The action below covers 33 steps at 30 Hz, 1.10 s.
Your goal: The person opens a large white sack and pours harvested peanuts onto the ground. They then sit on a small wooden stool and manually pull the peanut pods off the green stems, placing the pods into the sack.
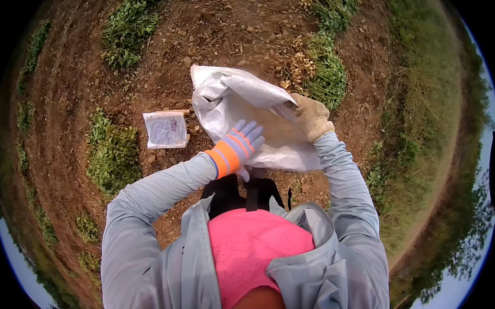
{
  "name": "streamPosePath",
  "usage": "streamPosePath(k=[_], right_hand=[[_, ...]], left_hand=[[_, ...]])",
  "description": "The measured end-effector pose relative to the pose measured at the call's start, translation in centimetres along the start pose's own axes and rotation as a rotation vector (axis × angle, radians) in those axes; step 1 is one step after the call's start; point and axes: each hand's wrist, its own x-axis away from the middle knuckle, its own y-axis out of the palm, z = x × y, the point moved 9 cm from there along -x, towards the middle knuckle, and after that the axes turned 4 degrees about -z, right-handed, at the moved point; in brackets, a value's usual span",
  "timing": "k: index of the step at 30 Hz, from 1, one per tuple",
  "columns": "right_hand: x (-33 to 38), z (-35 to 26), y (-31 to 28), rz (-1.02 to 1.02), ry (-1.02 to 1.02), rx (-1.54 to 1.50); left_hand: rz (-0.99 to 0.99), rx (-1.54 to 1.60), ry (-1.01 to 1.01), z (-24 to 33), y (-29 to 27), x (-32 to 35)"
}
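In front of my body a white woven sack (228,91) is held with its mouth spread, and its pale inside shows. My right hand (311,117), in a beige knitted glove, is closed on the right edge of the sack's rim. My left hand (238,147) wears a lilac-grey and orange glove. Its fingers are stretched out and lie over the near left part of the sack's opening; whether the palm presses on the cloth cannot be made out. The bottom of the sack is hidden.
Left of the sack, a flat box wrapped in clear plastic (165,130) rests on brown stony soil. Heaps of pulled green plants lie at left (114,152), far left (131,28) and far right (327,70), the last beside pale peanut pods (300,66). Tall grass (423,106) borders the right.
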Motion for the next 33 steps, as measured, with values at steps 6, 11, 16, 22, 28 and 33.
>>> streamPosePath(k=[6, 11, 16, 22, 28, 33], right_hand=[[-5.2, 5.8, -4.8, 0.237, 0.285, -0.127], [-9.6, 7.6, -3.5, 0.143, 0.333, 0.037], [-11.7, 3.2, -0.3, -0.027, 0.345, 0.078], [-15.4, -0.5, -0.4, 0.005, 0.341, 0.05], [-20.9, 1.6, 1.0, 0.093, 0.284, -0.04], [-19.9, 6.0, 4.4, 0.097, 0.473, -0.007]], left_hand=[[-0.531, 0.036, -0.142, -3.1, 16.8, 2.5], [-0.476, 0.176, -0.121, -0.4, 18.1, 3.6], [-0.241, 0.169, -0.309, -2.0, 17.5, 4.4], [-0.154, 0.44, -0.551, -7.0, 18.2, 7.5], [-0.347, 0.535, -0.757, -8.8, 24.1, 12.7], [-0.344, 0.615, -0.848, -9.1, 27.3, 14.7]])
